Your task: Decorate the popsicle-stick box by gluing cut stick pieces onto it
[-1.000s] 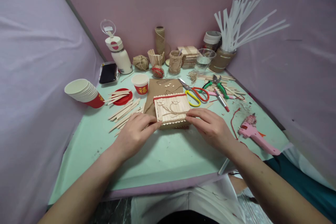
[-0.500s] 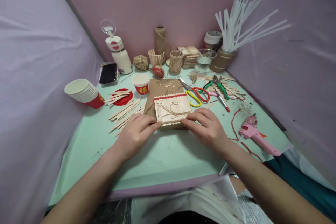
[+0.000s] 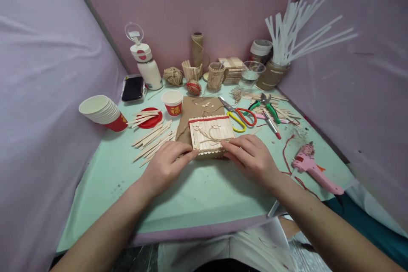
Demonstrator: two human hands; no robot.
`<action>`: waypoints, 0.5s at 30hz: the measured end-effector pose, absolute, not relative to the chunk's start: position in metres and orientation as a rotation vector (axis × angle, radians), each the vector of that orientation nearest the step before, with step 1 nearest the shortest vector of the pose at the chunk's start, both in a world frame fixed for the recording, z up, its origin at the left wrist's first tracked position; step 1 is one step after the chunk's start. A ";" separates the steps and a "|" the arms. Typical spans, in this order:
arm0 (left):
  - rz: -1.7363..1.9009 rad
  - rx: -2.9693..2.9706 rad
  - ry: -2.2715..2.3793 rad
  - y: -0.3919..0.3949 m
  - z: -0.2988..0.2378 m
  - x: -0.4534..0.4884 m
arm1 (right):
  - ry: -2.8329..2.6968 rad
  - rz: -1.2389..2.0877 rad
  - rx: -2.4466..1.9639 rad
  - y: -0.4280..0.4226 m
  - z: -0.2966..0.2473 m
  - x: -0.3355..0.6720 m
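Note:
A panel of pale craft sticks [image 3: 207, 134] lies in front of me, trimmed with red cord [image 3: 208, 118] along its far edge. Stick-chip flowers and curled twine [image 3: 213, 137] decorate its face, and a twine strip runs along the near edge. My left hand [image 3: 168, 163] is closed at the near left corner, thumb and fingers pressed to the twine edge. Across from it, my right hand [image 3: 250, 157] grips the near right corner, its fingertips on the panel and its thumb low at the edge. Brown cardboard [image 3: 186, 112] lies beneath and behind the panel.
Scissors [image 3: 239, 117] and green-handled pliers [image 3: 264, 105] lie to the right, with a pink glue gun [image 3: 314, 170] nearer. Loose sticks [image 3: 154, 140], a paper cup [image 3: 172, 103] and stacked cups [image 3: 105, 112] stand left. Twine, a bottle [image 3: 148, 68] and a water cup [image 3: 250, 75] line the back.
My right fingertips have shifted slightly on the panel's near right edge. Both hands remain at its corners; the whole view has moved a little.

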State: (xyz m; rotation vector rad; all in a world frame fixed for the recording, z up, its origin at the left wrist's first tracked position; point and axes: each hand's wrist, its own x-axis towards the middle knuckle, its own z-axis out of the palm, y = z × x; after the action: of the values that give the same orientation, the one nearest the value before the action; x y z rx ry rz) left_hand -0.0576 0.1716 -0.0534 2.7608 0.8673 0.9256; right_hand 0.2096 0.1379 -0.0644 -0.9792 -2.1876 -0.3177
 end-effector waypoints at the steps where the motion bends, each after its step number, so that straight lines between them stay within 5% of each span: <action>1: 0.933 2.769 0.859 0.172 -0.054 -0.058 | -2.180 -0.310 -0.987 0.138 -0.064 0.209; 15: 0.935 2.667 0.923 0.171 -0.054 -0.057 | -2.269 -0.339 -0.910 0.139 -0.061 0.209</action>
State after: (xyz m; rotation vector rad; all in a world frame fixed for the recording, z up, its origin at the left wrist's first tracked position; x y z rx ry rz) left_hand -0.0567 0.1707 -0.0541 2.6669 0.9233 0.9351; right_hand 0.2091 0.1390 -0.0611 -0.9096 -2.2691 -0.3394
